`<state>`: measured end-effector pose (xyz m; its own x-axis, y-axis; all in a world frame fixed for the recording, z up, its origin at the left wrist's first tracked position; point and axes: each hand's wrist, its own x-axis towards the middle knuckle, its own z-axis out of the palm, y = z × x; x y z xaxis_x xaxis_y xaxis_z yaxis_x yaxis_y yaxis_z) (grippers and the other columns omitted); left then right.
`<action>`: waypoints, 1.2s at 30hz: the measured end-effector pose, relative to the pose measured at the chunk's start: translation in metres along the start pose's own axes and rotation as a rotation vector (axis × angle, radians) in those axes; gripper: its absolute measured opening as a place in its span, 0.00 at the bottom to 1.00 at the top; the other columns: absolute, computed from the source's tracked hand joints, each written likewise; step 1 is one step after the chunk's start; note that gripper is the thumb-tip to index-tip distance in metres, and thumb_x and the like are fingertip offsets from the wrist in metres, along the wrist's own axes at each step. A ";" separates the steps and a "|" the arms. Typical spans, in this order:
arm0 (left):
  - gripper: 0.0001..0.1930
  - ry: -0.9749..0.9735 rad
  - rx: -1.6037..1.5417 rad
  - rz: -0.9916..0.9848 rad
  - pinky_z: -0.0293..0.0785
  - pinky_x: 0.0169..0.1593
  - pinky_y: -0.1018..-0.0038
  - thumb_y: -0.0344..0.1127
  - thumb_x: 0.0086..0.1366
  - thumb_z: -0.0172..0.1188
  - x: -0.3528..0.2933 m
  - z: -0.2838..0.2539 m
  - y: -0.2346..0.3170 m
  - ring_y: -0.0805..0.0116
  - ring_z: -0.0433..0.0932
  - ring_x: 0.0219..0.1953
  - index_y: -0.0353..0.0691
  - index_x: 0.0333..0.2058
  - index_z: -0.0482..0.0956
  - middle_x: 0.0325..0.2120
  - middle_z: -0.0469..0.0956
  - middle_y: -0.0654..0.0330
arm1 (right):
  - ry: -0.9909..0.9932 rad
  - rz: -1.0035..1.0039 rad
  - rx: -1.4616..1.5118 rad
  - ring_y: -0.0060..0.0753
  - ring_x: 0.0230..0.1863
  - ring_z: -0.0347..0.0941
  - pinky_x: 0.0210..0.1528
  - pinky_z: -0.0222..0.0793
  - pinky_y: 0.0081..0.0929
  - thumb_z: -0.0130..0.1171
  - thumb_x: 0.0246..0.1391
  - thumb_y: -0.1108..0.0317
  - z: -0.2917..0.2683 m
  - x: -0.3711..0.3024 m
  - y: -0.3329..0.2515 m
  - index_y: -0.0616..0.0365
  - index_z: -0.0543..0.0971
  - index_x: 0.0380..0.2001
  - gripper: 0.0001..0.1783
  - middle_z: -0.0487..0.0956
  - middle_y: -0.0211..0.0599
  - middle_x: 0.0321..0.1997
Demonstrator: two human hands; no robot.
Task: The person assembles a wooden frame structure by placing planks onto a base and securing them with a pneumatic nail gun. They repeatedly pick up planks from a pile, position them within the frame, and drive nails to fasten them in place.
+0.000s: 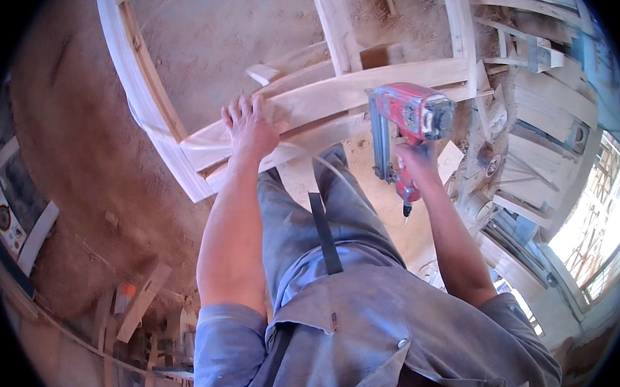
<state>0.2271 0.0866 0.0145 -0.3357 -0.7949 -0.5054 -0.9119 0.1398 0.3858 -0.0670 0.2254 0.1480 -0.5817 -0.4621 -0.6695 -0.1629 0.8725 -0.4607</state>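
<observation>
A light wooden frame (388,77) of joined boards stands in front of me. My left hand (252,128) lies with its fingers stretched over the near rail, close to the frame's left corner. My right hand (418,161) is wrapped round the grip of a red nail gun (405,106). The gun is at the right part of the same rail, its grey magazine toward me. Whether its nose touches the wood I cannot tell. A thin pale hose (337,170) curves past my legs and the rail.
Wood offcuts (265,73) lie on the dusty floor inside the frame. Stacked boards and planks (550,97) crowd the right side. More loose timber (144,304) lies at lower left. A bright window opening (595,220) is at the right.
</observation>
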 end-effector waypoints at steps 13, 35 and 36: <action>0.39 0.242 -0.107 -0.034 0.32 0.73 0.47 0.49 0.56 0.65 -0.017 0.018 -0.002 0.41 0.41 0.73 0.48 0.65 0.63 0.69 0.52 0.47 | 0.008 -0.030 0.116 0.22 0.14 0.66 0.17 0.60 0.24 0.61 0.45 0.75 0.018 0.000 0.030 0.61 0.73 0.30 0.08 0.72 0.30 0.18; 0.41 0.484 0.046 0.172 0.56 0.67 0.51 0.44 0.45 0.75 -0.156 0.025 -0.181 0.47 0.61 0.63 0.47 0.60 0.69 0.60 0.62 0.50 | -0.376 0.045 -0.017 0.20 0.16 0.65 0.20 0.64 0.24 0.65 0.49 0.68 0.165 -0.092 -0.025 0.54 0.75 0.28 0.08 0.71 0.25 0.18; 0.40 0.489 0.013 0.155 0.56 0.67 0.51 0.42 0.45 0.74 -0.157 0.022 -0.181 0.47 0.59 0.65 0.46 0.59 0.70 0.62 0.61 0.51 | -0.386 0.009 -0.043 0.20 0.17 0.67 0.19 0.64 0.24 0.65 0.47 0.70 0.183 -0.104 -0.041 0.56 0.75 0.28 0.08 0.73 0.26 0.19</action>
<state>0.4397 0.1990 0.0066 -0.3203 -0.9470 -0.0220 -0.8641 0.2826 0.4166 0.1460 0.2086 0.1298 -0.2417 -0.4729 -0.8473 -0.1976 0.8789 -0.4342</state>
